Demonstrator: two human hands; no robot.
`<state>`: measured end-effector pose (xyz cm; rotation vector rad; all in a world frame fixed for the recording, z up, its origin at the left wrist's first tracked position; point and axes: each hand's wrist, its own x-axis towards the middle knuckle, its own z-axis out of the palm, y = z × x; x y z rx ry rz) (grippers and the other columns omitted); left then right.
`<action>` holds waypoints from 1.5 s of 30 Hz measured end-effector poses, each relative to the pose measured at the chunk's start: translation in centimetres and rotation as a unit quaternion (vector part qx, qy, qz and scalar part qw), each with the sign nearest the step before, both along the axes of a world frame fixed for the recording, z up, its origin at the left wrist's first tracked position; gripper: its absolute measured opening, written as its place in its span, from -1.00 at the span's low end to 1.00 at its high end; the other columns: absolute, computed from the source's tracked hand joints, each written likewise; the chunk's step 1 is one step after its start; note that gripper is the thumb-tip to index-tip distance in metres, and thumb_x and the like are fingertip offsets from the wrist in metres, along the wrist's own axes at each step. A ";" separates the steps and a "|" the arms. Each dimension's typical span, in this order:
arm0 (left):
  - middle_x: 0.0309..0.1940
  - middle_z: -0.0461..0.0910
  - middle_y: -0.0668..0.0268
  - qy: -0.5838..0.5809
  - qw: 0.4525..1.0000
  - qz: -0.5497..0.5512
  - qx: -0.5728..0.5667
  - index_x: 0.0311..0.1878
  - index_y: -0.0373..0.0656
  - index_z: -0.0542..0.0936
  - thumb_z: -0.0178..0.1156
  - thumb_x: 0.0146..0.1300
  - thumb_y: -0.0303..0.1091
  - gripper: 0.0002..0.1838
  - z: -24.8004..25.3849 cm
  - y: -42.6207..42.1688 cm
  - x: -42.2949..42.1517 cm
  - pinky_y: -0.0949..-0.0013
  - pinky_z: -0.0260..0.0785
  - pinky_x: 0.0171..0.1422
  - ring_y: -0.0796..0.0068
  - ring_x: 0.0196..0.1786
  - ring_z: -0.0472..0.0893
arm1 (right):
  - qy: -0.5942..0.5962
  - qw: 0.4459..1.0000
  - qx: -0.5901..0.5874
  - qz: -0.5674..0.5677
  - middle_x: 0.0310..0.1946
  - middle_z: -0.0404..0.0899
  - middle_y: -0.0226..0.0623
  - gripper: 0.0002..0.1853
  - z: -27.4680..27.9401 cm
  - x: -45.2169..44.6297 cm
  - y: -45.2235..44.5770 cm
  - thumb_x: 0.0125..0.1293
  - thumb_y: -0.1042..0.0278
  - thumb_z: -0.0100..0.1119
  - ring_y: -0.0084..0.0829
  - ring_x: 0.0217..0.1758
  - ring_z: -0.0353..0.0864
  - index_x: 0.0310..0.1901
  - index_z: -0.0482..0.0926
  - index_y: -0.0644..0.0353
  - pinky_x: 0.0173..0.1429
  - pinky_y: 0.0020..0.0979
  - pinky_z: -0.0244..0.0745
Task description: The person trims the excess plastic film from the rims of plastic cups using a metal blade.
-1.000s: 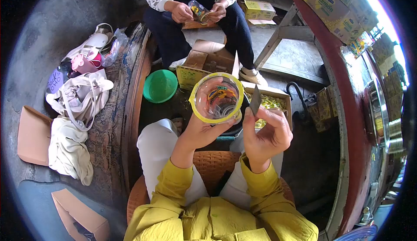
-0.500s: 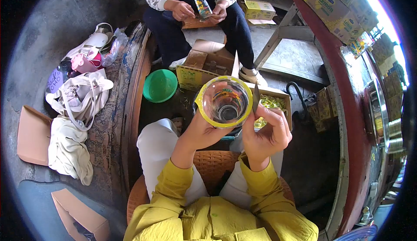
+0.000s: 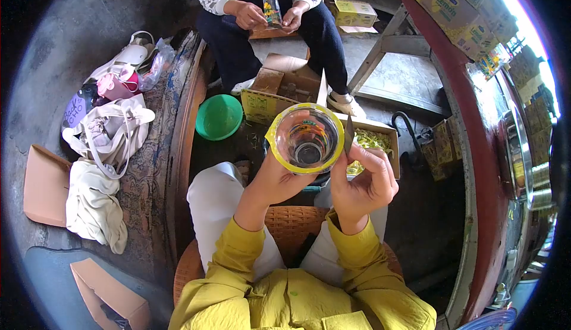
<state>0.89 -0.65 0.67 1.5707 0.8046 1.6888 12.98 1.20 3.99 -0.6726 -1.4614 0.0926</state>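
Note:
A clear cup [image 3: 309, 141] with a yellow film-like edge around its mouth is in front of me, tilted so that I look into it. Printed colours show through its wall. My left hand [image 3: 278, 180] is closed around the cup from below left. At the cup's right rim, my right hand [image 3: 366, 182] pinches a thin dark knife blade [image 3: 349, 133], point up, against or very near the yellow edge. The fingers hide the blade's lower part.
An open carton [image 3: 262, 108] stands ahead, with a green basin [image 3: 219, 117] at its left. A box [image 3: 395, 151] of yellow scraps lies beyond my right hand. Opposite, another person's hands [image 3: 250, 16] hold a printed clear glass [image 3: 272, 10]. Bags [image 3: 113, 129] lie left.
The cup has turned or tilted slightly in my left hand, and the blade has shifted a little at its rim. The other person's glass now stands more upright.

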 end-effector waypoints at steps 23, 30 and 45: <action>0.06 0.25 0.20 -0.010 0.999 -0.041 -0.031 0.18 -0.26 0.14 0.28 -0.14 -0.52 -0.24 -0.2 -0.3 -0.8 0.39 0.22 0.15 0.44 0.09 0.35 | -0.001 0.999 -0.028 0.040 -0.65 0.50 -0.30 -0.78 0.2 0.6 0.0 -0.23 0.68 0.32 -0.52 -0.64 0.45 -0.45 0.58 0.27 -0.54 -0.61 0.31; 0.09 0.25 0.21 0.006 0.998 -0.056 -0.037 0.17 -0.27 0.16 0.28 -0.11 -0.49 -0.27 -0.1 -0.6 -0.7 0.40 0.21 0.16 0.45 0.09 0.35 | -0.009 1.000 -0.012 0.016 -0.65 0.50 -0.29 -0.77 0.3 0.7 0.0 -0.23 0.68 0.32 -0.52 -0.64 0.46 -0.43 0.58 0.28 -0.53 -0.62 0.32; 0.03 0.29 0.27 -0.130 0.986 -0.102 -0.027 0.13 -0.18 0.23 0.36 -0.24 -0.55 -0.23 -0.4 -0.2 -0.2 0.37 0.29 0.10 0.47 0.06 0.38 | 0.028 0.997 -0.030 0.063 -0.63 0.52 -0.29 -0.76 0.4 0.6 -0.1 -0.23 0.72 0.29 -0.55 -0.64 0.45 -0.43 0.56 0.31 -0.54 -0.63 0.31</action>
